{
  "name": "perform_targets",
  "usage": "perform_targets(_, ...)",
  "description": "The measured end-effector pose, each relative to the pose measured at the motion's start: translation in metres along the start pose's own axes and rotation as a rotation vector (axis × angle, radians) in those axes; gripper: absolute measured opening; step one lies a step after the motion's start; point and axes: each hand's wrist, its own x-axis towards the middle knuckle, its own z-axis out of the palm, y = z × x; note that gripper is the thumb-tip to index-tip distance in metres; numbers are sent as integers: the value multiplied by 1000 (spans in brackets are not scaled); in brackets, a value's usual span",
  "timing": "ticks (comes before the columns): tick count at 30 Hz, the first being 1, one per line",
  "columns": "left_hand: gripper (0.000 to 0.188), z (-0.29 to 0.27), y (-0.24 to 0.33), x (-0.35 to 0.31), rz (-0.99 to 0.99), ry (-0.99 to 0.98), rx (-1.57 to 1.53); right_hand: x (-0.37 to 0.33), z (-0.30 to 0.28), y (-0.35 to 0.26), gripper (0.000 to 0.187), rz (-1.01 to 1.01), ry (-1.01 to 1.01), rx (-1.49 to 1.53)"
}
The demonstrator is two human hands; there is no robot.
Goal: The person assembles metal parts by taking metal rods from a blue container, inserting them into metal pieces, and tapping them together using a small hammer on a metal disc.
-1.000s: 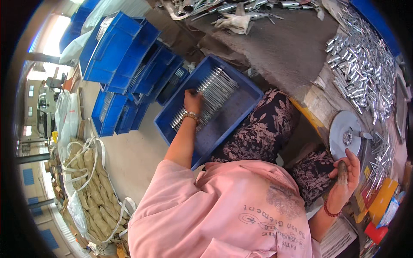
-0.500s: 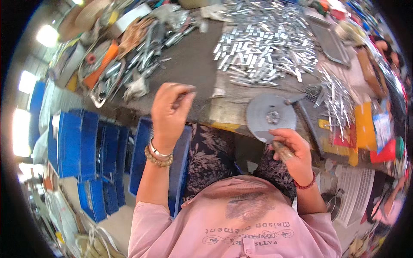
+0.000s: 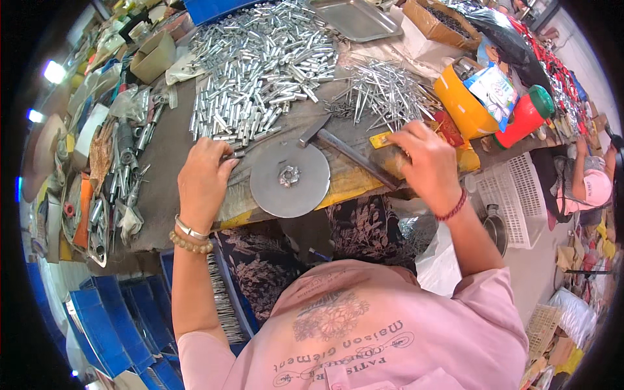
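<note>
My left hand (image 3: 203, 174) is closed at the near edge of a pile of short shiny metal tubes (image 3: 250, 97). A small metal tube (image 3: 236, 155) shows at its pinched fingertips. My right hand (image 3: 427, 164) hovers by a heap of thin metal rods (image 3: 393, 94), its fingers bent but apart. Nothing shows between them. Between my hands lies a round grey metal disc (image 3: 273, 188) with a cluster of small metal parts (image 3: 289, 175) at its centre. A hammer (image 3: 348, 155) lies right of the disc, its handle end near my right thumb.
Tools (image 3: 127, 159) clutter the left of the bench. A metal tray (image 3: 359, 21) and a cardboard box (image 3: 442, 26) stand at the back. On the right are a yellow container (image 3: 458, 97) and a red jar (image 3: 520, 123). Blue bins (image 3: 110, 325) stand low left; another person (image 3: 588, 182) sits far right.
The view has swung toward the right. My left hand has gone from above the dark bench top to the tube pile. My right hand has moved from the disc's near edge toward the rods.
</note>
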Motion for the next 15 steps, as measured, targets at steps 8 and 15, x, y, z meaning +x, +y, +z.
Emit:
perform_targets(8,23,5,7,-18,-56,83,-198,27,4,15,20,-163,-150,-149)
perform_targets(15,35,-2,58,-48,-499,-80,-1169,19,7,-63,31,-254,-109,353)
